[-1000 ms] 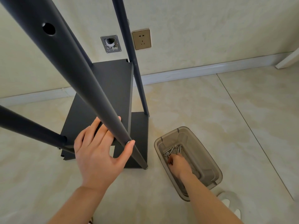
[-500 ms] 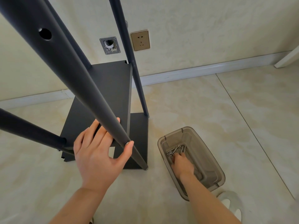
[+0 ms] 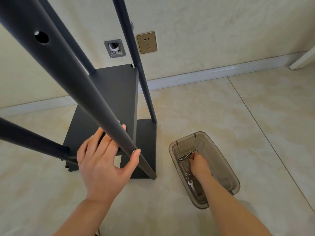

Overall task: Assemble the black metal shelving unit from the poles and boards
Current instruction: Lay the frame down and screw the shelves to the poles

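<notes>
One pole [image 3: 95,106] in left hand [image 3: 102,160]

Black poles [image 3: 71,79], black board [image 3: 117,92], smoky translucent bin [image 3: 228,167], gold socket [image 3: 147,42].

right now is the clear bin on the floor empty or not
Not empty. The bin holds several bolts, washers and a small wrench, and the right hand reaches in among the bolts.
</notes>
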Motion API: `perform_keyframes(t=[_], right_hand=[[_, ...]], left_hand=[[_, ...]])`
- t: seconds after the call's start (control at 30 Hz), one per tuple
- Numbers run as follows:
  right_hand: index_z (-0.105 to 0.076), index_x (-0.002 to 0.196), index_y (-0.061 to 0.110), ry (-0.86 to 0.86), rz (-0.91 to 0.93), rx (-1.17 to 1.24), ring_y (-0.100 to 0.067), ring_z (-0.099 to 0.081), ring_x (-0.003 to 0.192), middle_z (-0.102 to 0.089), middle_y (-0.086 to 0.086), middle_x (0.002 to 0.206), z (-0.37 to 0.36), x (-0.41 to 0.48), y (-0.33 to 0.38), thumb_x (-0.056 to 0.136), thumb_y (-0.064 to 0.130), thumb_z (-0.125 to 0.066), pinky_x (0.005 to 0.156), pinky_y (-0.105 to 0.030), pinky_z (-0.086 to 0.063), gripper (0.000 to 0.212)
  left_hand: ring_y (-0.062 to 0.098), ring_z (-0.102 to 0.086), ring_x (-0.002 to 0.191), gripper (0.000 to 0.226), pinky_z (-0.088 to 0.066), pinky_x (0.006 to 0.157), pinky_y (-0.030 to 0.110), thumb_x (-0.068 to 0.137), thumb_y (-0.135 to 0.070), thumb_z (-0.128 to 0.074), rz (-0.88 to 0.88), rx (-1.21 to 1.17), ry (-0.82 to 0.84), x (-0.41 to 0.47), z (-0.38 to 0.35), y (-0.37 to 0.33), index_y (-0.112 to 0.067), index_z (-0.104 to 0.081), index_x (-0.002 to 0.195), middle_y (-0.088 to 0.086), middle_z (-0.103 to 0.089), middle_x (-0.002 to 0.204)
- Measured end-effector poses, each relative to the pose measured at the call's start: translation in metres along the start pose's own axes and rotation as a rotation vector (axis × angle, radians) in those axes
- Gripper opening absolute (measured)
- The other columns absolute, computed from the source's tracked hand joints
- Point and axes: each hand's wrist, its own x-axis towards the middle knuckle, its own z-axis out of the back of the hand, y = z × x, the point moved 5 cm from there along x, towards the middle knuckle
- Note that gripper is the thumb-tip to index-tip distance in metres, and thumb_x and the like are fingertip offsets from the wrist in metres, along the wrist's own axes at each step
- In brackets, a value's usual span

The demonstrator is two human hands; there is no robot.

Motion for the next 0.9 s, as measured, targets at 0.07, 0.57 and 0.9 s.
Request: perform_keyframes(t=[0.07, 0.57, 0.9], right_hand=[[-0.057, 0.104, 0.011, -0.006, 0.007, 0.05, -0.019, -0.056, 0.08, -0.065, -0.008, 0.096, 0.002, 0.005, 0.0, 0.101, 0.017, -0.05, 0.069, -0.031, -0.048, 0.009], [-0.052, 0.093, 0.016, -0.096, 0.136, 0.16, -0.012, -0.051, 0.074, -0.057, -0.002, 0.09, 0.04, 0.027, 0.022, 0.097, 0.019, -0.06, 0.065, -0.026, -0.039, 0.009], [-0.061, 0.105, 0.005, -0.253, 0.047, 0.347, -0.015, -0.058, 0.076, -0.066, -0.007, 0.091, 0.065, -0.014, 0.028, 0.096, 0.012, -0.059, 0.061, -0.019, -0.042, 0.011]], left_hand=[[0.032, -0.061, 0.121, 0.055, -0.044, 0.099, 0.051, 0.094, -0.054, -0.051, 0.0, 0.002, 0.001, 0.0, 0.0, 0.0, -0.012, -0.069, 0.124, -0.006, -0.053, 0.134], [0.031, -0.06, 0.123, 0.057, -0.042, 0.101, 0.049, 0.096, -0.057, -0.047, -0.006, 0.015, -0.003, 0.0, -0.002, 0.001, -0.012, -0.07, 0.122, 0.001, -0.061, 0.133], [0.028, -0.056, 0.129, 0.053, -0.044, 0.101, 0.05, 0.092, -0.059, -0.052, 0.015, 0.025, 0.028, 0.002, 0.0, -0.001, -0.017, -0.07, 0.121, 0.0, -0.067, 0.128]])
